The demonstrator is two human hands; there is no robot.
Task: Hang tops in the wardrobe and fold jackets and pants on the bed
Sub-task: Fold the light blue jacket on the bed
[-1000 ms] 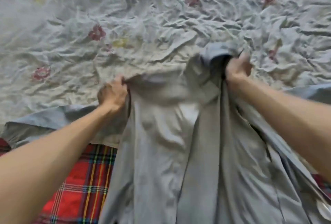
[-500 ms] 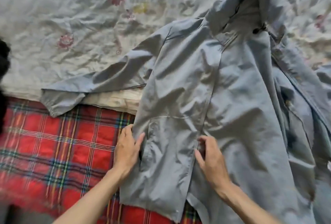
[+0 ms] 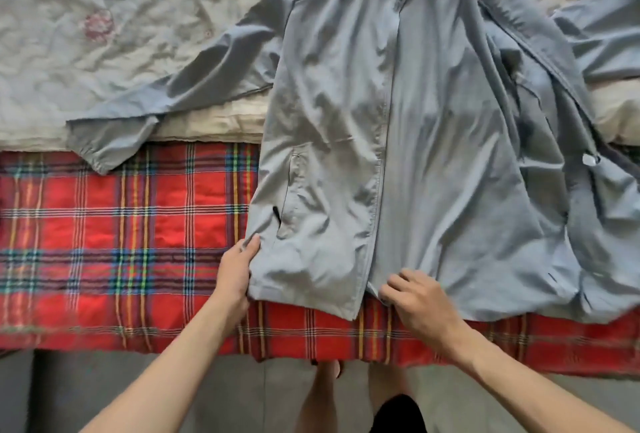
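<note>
A light blue hooded jacket (image 3: 398,121) lies front-up across the bed. Its hood points to the far side and its hem sits close to the near edge, over a red plaid blanket (image 3: 121,242). The upper part rests on a crumpled floral sheet (image 3: 86,34).

The left hand (image 3: 237,270) grips the jacket's side seam just above the hem corner, thumb on top of the cloth. The right hand (image 3: 415,297) has its fingers curled and pinches the hem next to the front opening. The two hands are well apart.

One sleeve (image 3: 166,96) is spread out toward the left edge of the bed. On the right the front panel is flipped open and heaped, showing lining and a small white tag (image 3: 588,159).

The likely trouble is on that right side: folding now would probably trap the heap and leave a lopsided, creased bundle. The cloth looks thin and slippery, so a firm tug toward the near edge could drag the hem off the bed, or pull the flat left panel askew
</note>
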